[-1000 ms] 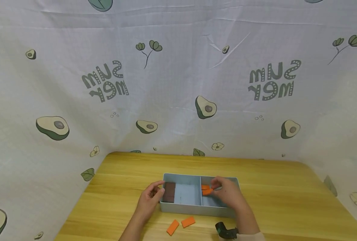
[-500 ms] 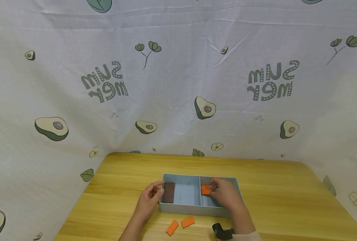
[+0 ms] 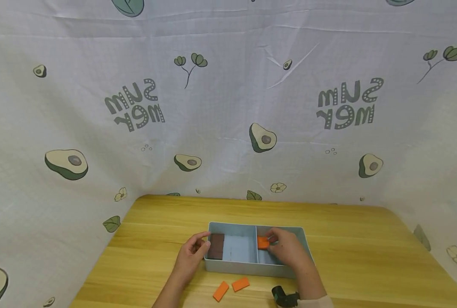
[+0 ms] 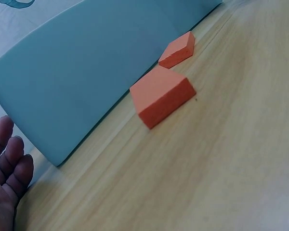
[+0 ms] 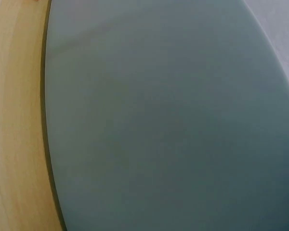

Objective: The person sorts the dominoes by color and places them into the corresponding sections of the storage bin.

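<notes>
A light blue-grey box [image 3: 236, 267] with two compartments stands on the table. My left hand [image 3: 188, 258] is at its left end, thumb and index fingertips at the rim; in the left wrist view its loosely bent fingers [image 4: 20, 174] show beside the end wall. My right hand [image 3: 289, 247] reaches into the right compartment, fingertips pinching at the orange blocks [image 3: 263, 243], which lie together against the divider. The hand partly hides them. Dark brown blocks [image 3: 216, 246] lie side by side along the left wall of the left compartment. Only the box's outer wall [image 5: 164, 120] fills the right wrist view.
Two loose orange blocks, one angled [image 3: 221, 291] and one flatter [image 3: 240, 284], lie on the wooden table [image 3: 167, 209] in front of the box. A black wrist device [image 3: 285, 296] is at the right forearm. A printed cloth [image 3: 221, 107] hangs behind the table.
The orange blocks in the right compartment, earlier slightly askew with a gap, now lie flush together as my right fingers shifted slightly left. My left hand stays in place.
</notes>
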The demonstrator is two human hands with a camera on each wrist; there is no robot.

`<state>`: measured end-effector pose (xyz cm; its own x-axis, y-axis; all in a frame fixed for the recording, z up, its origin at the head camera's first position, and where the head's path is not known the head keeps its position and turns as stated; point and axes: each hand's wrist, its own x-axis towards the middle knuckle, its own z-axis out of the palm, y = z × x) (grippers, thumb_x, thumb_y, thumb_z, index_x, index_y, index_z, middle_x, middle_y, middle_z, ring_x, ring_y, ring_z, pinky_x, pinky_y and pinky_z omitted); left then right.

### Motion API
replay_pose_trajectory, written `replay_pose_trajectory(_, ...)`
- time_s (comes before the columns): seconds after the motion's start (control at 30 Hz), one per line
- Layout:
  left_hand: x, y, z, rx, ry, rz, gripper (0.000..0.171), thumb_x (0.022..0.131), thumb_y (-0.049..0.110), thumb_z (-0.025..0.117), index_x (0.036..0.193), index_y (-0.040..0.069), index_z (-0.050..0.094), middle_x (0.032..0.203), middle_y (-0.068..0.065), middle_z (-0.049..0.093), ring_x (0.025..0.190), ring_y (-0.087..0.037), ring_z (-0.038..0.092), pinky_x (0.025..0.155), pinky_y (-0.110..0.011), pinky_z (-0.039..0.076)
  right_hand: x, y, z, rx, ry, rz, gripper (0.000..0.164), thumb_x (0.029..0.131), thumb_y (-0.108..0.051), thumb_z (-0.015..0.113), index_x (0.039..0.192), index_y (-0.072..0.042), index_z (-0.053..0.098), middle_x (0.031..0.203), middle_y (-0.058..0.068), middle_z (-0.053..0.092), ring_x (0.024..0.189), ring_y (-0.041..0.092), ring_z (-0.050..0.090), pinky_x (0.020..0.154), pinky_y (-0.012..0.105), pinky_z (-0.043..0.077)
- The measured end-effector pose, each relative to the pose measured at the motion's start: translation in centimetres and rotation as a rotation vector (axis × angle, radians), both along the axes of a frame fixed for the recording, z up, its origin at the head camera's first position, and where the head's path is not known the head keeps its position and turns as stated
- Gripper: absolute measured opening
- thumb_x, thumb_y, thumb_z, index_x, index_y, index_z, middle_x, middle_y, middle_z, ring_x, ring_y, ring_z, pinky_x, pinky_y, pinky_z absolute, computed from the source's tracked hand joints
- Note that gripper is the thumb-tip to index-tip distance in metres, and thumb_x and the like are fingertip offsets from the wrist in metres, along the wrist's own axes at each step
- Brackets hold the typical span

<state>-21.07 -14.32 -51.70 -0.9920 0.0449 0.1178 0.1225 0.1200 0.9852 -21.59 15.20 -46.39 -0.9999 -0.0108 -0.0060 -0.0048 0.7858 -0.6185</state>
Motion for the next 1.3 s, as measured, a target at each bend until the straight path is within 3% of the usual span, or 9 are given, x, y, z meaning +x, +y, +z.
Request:
replay_pose_trajectory(0.47,0.05,-0.02,-0.03,-0.007,0.001,0.0,0.03,0.097,0.018,0.07,0.126,0.011,0.069,0.091,-0.003,0.057,0.074,-0.008,0.051,0.065,-0.021,0.042,0.03,-0.25,-0.01,0.03,0.027,-0.014,0.024,0.084,0.001,0.076,0.105,-0.007,0.07,0.097,0.007,0.074,0.092,0.024,0.069,0.08,0.047,0.056)
replay_pose_trajectory(1.0,0.18,-0.02,0.05,-0.004,0.012,-0.009,0.03,0.098,0.019,0.069,0.127,0.012,0.069,0.09,-0.002,0.058,0.073,-0.007,0.05,0.065,-0.021,0.042,-0.03,-0.39,-0.08,0.039,-0.005,-0.029,0.022,0.087,-0.001,0.074,0.108,-0.008,0.07,0.101,0.009,0.074,0.094,0.026,0.07,0.08,0.048,0.058)
replay_pose_trajectory(1.3,-0.49,-0.3,0.17,-0.006,0.008,-0.022,0.031,0.098,0.02,0.069,0.128,0.012,0.068,0.091,-0.003,0.058,0.073,-0.007,0.05,0.065,-0.021,0.042,-0.28,-0.55,0.28,0.015,-0.009,-0.039,0.022,0.088,-0.001,0.073,0.108,-0.008,0.071,0.102,0.009,0.074,0.095,0.026,0.07,0.082,0.049,0.057)
